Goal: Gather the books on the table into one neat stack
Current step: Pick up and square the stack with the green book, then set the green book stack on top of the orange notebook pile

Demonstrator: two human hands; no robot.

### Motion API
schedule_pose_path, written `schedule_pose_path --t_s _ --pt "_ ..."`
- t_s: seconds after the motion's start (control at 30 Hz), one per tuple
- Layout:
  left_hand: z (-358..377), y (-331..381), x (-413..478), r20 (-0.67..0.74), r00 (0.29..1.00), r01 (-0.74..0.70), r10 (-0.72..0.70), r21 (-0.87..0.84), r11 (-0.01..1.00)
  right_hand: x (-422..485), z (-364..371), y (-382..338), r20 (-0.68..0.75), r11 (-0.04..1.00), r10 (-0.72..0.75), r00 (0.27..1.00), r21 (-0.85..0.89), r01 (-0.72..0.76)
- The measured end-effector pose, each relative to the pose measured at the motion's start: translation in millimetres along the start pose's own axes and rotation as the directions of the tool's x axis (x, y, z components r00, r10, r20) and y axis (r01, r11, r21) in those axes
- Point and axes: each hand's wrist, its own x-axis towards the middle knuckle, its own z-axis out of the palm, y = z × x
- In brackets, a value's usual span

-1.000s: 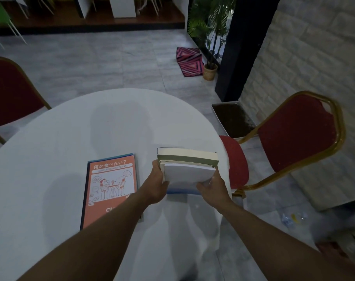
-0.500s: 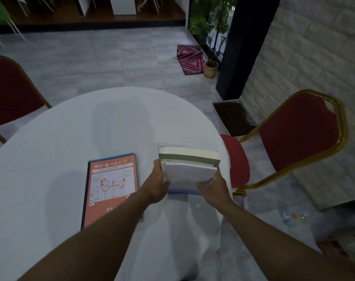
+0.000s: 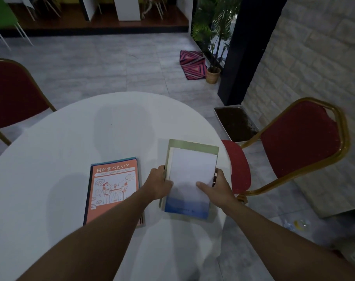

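The held books [image 3: 193, 173], upended before, now lie flat.

1 orange bk [image 3: 113, 189], 1 green bk [image 3: 193, 146], 1 white bk [image 3: 193, 179], 2 chairs [image 3: 298, 138] [image 3: 12, 94]

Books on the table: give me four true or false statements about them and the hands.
1. The left hand and right hand both grip the white-and-blue book. True.
2. The white-and-blue book lies on a green book. True.
3. The orange book lies on top of that pair. False: it lies apart on the table, to their left.
4. The orange book is face down. False: its drawn cover faces up.
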Motion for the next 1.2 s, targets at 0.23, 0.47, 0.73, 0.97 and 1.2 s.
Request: schedule_pose_path --t_s 0.23,0.47,0.73,0.97,1.2 --pt "19 -26 9 0.091 0.978 0.181 -0.186 0.063 0.981 5 19 24 -0.012 0.985 0.149 0.989 -0.089 -0.149" --pt "36 -53 11 0.125 0.958 0.21 -0.259 0.315 0.926 4 30 44 0.018 0.931 0.274 0.961 -0.256 -0.261" --pt "27 -50 12 0.117 0.973 0.125 -0.198 0.45 0.884 8 36 26 -0.031 0.802 0.282 0.959 -0.542 -0.253" --pt "-28 -69 -8 -0.099 0.983 0.184 -0.157 0.392 0.901 4 70 -8 0.009 0.76 0.065 0.998 -0.648 -0.044" --pt "-88 -124 -35 -0.314 0.91 0.375 -0.272 0.338 0.863 2 144 -39 0.226 0.808 0.042 0.973 -0.581 0.1"
